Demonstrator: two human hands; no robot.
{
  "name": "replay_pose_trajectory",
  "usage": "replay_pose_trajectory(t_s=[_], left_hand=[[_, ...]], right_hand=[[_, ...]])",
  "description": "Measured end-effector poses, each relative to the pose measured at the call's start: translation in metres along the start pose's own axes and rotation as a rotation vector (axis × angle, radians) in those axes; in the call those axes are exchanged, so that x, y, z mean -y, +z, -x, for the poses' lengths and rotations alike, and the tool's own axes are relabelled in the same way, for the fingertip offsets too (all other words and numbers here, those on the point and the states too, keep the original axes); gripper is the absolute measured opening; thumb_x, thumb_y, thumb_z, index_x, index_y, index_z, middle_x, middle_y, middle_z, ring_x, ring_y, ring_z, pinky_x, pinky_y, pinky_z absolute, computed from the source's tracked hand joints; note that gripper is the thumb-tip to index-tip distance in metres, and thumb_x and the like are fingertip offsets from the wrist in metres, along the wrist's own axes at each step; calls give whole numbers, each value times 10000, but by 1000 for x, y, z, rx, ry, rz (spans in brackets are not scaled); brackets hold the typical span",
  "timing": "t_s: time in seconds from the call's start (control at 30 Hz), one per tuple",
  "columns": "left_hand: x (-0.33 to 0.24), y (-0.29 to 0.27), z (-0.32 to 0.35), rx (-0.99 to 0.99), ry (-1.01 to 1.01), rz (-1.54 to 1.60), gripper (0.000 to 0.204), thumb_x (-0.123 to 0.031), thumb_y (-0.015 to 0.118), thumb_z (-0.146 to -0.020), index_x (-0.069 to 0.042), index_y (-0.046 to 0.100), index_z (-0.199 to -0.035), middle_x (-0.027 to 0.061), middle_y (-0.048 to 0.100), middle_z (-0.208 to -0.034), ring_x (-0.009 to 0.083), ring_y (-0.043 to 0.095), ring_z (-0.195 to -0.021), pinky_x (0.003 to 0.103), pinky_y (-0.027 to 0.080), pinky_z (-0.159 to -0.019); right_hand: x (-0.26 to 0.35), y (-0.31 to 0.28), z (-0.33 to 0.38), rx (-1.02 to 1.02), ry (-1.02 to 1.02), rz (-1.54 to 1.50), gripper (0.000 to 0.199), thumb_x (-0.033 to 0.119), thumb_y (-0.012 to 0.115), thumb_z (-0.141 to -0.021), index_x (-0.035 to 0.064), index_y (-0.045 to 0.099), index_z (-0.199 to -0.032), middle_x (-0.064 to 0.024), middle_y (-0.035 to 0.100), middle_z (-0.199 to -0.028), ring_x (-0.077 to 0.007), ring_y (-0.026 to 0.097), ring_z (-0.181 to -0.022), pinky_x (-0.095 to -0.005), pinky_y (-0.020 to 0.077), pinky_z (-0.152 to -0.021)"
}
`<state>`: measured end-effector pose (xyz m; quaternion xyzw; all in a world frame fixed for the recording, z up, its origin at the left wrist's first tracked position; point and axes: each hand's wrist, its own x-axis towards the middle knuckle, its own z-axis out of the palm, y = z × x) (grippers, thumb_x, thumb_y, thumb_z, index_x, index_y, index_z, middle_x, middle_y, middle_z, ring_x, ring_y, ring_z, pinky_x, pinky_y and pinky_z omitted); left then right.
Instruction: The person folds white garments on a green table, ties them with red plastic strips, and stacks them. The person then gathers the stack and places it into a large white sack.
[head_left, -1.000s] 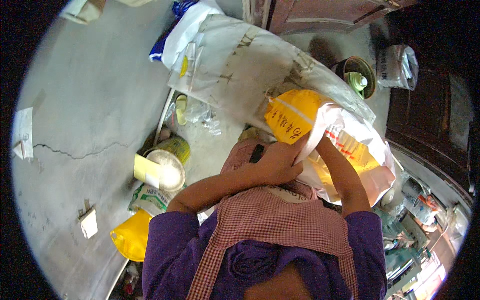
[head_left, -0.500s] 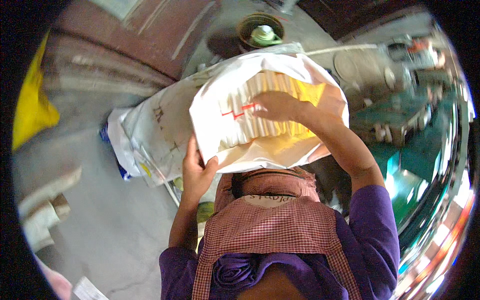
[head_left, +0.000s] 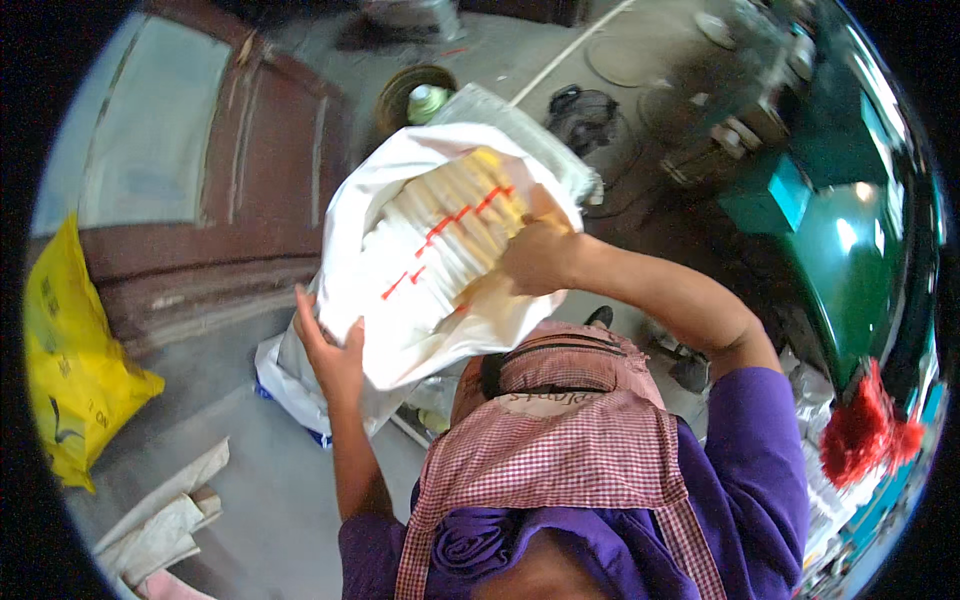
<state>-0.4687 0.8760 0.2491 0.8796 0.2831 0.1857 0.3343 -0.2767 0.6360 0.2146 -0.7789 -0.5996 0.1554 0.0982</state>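
A white sack (head_left: 350, 215) gapes toward me, its rim folded outward. Inside lies a tight row of thin, pale, layered pieces (head_left: 430, 225), white to yellowish, crossed by a broken red line; their kind is unclear. My left hand (head_left: 335, 360) rests against the sack's left outer side, thumb and finger stretched apart. Reaching in over the right rim, my right hand (head_left: 540, 255) touches the right end of the row. Its fingers are blurred and partly hidden between the pieces and the sack wall.
A yellow bag (head_left: 80, 370) stands at the left by a brown door (head_left: 270, 170). Behind the sack are a round basket (head_left: 390, 95) holding a pale green container (head_left: 426, 103) and a grey slab (head_left: 510, 140). Green machinery (head_left: 840, 230) and a red fluffy bundle (head_left: 868, 425) are at right.
The view has turned, and the sack's mouth now sits further left and tilts differently. My right hand has shifted from the row's middle to its right end. My left thumb has come off the rim.
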Motion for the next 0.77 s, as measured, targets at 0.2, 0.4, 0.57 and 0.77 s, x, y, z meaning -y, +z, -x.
replay_pose_trajectory(t_s=[0.2, 0.4, 0.57, 0.77], left_hand=[[11, -13, -43, -145, 103, -115, 666, 101, 472, -717, -34, 421, -1367, 176, 466, -1339, 299, 512, -1176, 367, 412, -980], [-101, 85, 11, -134, 424, -53, 377, -11, 524, -853, 29, 502, -1228, 157, 546, -1222, 295, 505, -1142, 402, 386, -979], [-183, 207, 79, 633, 852, -117, 330, -102, 604, -820, -9, 592, -1136, 183, 604, -1084, 360, 554, -1026, 416, 428, -903], [-209, 264, 85, 969, 808, -154, 358, -171, 637, -824, -73, 601, -1166, 167, 623, -1086, 327, 595, -1012, 383, 466, -863]], right_hand=[[-5, -66, 77, -401, 52, -279, 378, 294, 599, -838, 50, 561, -1125, -159, 654, -800, -327, 636, -715, -424, 450, -844], [-54, 42, 276, -654, 760, -392, 269, 206, 618, -801, 56, 584, -1022, -168, 640, -831, -364, 623, -796, -478, 482, -710], [-36, 157, 376, -166, 1018, -465, 302, 269, 652, -779, 47, 620, -982, -190, 650, -861, -363, 634, -837, -463, 503, -733], [-29, 174, 388, -244, 1129, -613, 393, 326, 621, -821, 71, 600, -1120, -205, 656, -959, -368, 625, -918, -455, 490, -818]])
